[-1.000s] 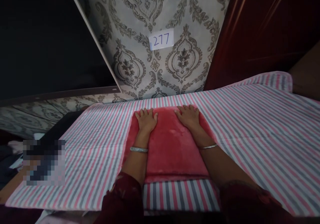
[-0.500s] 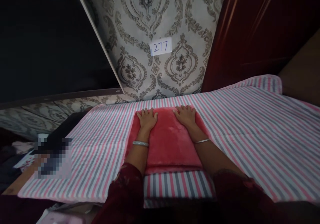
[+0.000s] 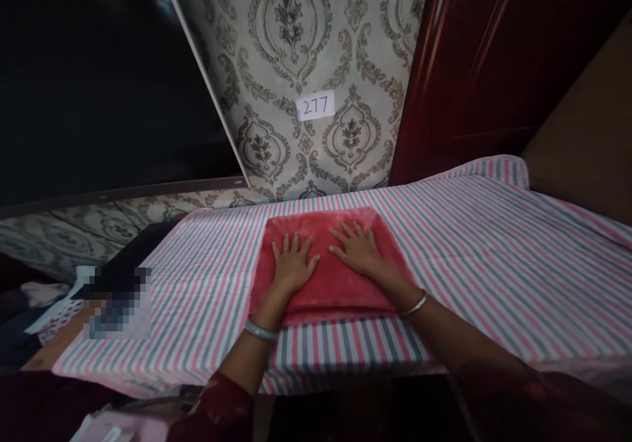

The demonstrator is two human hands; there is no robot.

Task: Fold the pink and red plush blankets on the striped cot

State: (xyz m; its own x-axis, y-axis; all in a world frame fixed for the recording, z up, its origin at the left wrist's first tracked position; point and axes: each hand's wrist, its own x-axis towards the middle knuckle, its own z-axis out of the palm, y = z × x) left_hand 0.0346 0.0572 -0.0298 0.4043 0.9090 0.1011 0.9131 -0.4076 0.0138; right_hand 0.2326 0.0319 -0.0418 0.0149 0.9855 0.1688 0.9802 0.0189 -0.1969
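A folded red plush cloth (image 3: 326, 231) lies on a striped pink, grey and white sheet (image 3: 469, 251) that covers a flat surface. My left hand (image 3: 292, 264) rests flat on the cloth's near left part, fingers spread. My right hand (image 3: 357, 248) lies flat beside it on the cloth's middle, fingers stretched out. Both wrists wear a silver bangle, and dark red sleeves cover my forearms. Neither hand holds anything.
A wall with grey ornamental wallpaper carries a white label reading 277 (image 3: 315, 106). A dark red wooden panel (image 3: 494, 66) stands at the right. Dark space and loose cloth items (image 3: 44, 310) lie at the left, beside a blurred patch.
Both hands have slid back from the cloth's far edge toward its near half, fingers now more spread. The view has pulled back and tilted up a little.
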